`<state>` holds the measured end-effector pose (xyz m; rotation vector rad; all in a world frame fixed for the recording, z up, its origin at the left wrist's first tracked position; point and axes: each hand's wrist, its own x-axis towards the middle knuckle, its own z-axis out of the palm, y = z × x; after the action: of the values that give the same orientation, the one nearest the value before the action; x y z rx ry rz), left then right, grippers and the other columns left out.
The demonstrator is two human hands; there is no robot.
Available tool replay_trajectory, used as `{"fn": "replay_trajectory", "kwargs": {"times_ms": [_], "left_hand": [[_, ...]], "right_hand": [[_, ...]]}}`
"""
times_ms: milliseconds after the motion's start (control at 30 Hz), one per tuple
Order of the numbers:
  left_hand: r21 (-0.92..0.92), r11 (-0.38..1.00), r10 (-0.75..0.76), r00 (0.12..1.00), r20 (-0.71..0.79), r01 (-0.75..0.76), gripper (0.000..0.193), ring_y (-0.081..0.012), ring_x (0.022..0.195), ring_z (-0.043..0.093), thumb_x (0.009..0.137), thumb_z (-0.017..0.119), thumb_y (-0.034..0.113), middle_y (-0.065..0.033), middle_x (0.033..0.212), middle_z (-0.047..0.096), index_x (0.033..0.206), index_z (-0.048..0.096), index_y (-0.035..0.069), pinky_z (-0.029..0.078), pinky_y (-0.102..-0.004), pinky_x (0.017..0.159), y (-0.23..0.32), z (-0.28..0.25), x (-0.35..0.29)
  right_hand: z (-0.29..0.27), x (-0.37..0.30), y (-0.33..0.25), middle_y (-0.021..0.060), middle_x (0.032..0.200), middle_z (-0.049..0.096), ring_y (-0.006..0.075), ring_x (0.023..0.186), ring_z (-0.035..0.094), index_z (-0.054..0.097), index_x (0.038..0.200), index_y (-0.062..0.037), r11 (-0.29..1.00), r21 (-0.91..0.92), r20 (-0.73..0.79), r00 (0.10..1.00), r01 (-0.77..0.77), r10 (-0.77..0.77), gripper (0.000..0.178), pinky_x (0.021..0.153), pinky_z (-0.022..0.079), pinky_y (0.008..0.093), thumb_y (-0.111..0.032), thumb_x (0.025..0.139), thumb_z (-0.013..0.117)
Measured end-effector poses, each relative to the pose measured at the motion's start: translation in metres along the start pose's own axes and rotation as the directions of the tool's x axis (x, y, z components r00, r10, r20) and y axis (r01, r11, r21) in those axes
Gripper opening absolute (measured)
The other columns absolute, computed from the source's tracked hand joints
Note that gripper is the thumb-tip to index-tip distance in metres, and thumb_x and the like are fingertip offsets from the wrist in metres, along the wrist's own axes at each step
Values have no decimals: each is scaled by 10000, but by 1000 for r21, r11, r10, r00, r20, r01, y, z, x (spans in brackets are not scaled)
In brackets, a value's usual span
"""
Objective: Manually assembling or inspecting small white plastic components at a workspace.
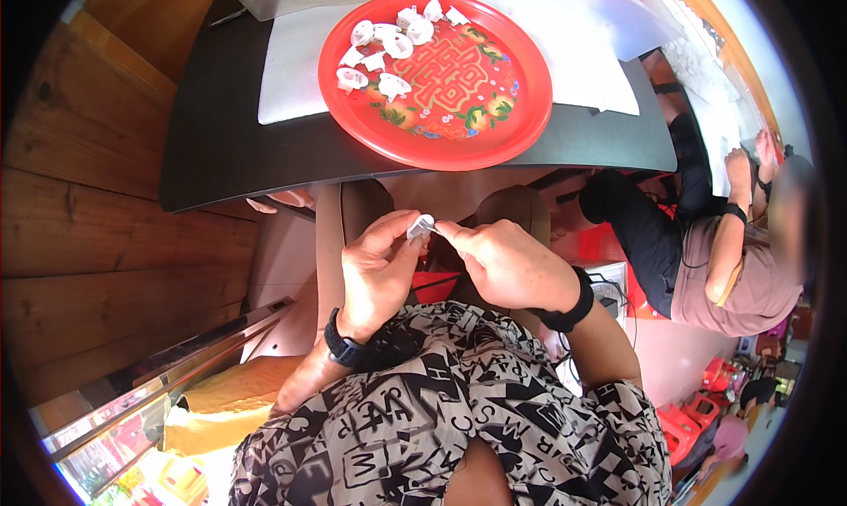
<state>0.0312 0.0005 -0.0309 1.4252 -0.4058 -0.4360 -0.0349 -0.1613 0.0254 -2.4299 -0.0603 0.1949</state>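
My left hand (381, 263) pinches a small white plastic piece (420, 226) with a rounded face, held above my lap between thumb and fingers. Close against it is my right hand (507, 257), its fingers curled and its index fingertip reaching the piece's edge. A thin grey tip shows between that fingertip and the piece; whatever my right hand grips is mostly hidden by its fingers. Beyond both hands, a round red tray (481, 149) with a printed fruit pattern rests on the dark table. Several similar white plastic pieces (394, 86) lie on its left and far side.
The black table (229, 144) has its curved near edge just past my knees. White sheeting (291, 82) lies under the tray. A wooden panel wall (115, 179) stands at left. Another person (732, 268) sits at right, hands over a neighbouring table. Red stools (679, 431) stand lower right.
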Motion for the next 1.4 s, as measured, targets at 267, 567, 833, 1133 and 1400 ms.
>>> {"fn": "replay_trajectory", "kwargs": {"times_ms": [267, 567, 833, 1133, 1400], "left_hand": [[-221, 967, -122, 992, 40, 128, 255, -164, 871, 619, 839, 546, -79, -120, 1022, 619, 1091, 576, -54, 534, -273, 732, -2, -5, 6], [-363, 928, -84, 996, 14, 84, 280, -132, 845, 612, 840, 558, -75, -104, 982, 631, 1118, 559, -45, 526, -253, 737, 10, -1, 5], [-344, 934, -104, 995, 5, 99, 276, -180, 889, 615, 825, 565, -96, -140, 1026, 621, 1096, 567, -45, 531, -298, 759, 7, 0, 3], [-351, 932, -102, 994, -26, 87, 290, -208, 901, 616, 815, 548, -125, -153, 1000, 625, 1096, 563, -58, 534, -319, 760, 10, 3, 1], [-347, 938, -25, 998, -52, 6, 306, -142, 761, 623, 824, 568, -97, -120, 940, 641, 1118, 563, -15, 496, -225, 637, 2, 3, 0]], "right_hand": [[13, -4, 4, 249, 721, 565, 370, 593, 582, 497, 1170, 59, 960, 278, -109, 994, 33, -3, 366, 558, 467, 396, 9, 809, 460], [27, -22, -8, 40, 692, 552, 86, 538, 521, 504, 1178, 41, 691, 716, -90, 969, -98, 230, 295, 500, 439, 251, -28, 898, 439], [30, -24, -16, 17, 671, 532, 58, 469, 472, 540, 1166, -10, 598, 774, -9, 939, -211, 343, 269, 438, 394, 206, -106, 949, 414], [39, -21, -22, 10, 632, 517, 51, 461, 469, 528, 1144, 15, 463, 860, 25, 925, -213, 380, 256, 434, 390, 215, -106, 944, 424], [54, -20, -17, 81, 687, 552, 109, 594, 534, 503, 1177, 43, 668, 732, -129, 936, -133, 327, 286, 563, 453, 251, -58, 910, 472]]}}
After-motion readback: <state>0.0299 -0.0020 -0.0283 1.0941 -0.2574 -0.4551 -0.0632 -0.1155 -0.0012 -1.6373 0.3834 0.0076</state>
